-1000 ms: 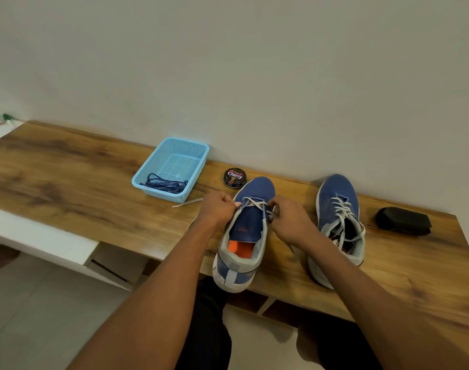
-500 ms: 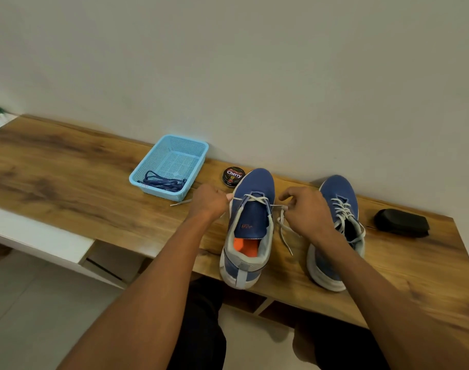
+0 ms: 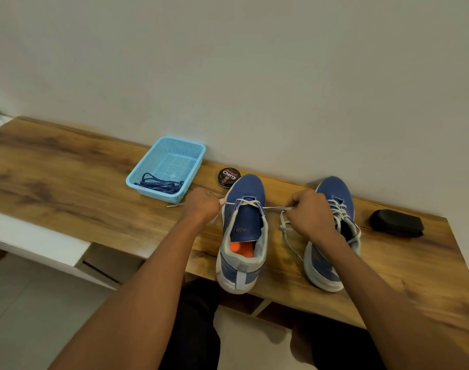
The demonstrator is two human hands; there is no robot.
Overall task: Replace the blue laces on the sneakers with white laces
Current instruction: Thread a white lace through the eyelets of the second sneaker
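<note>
Both hands, left hand (image 3: pixel 202 202) and right hand (image 3: pixel 309 212), pinch the white lace (image 3: pixel 274 208) crossing the near sneaker (image 3: pixel 242 231).

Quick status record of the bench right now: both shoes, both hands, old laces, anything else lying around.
left sneaker: white lace crossed through the front eyelets only
right sneaker: laced in white
left hand: pinches one lace end
right hand: pinches the other end, slack hanging below
blue laces: in the blue basket
other: polish tin, black case on the wooden bench
</note>
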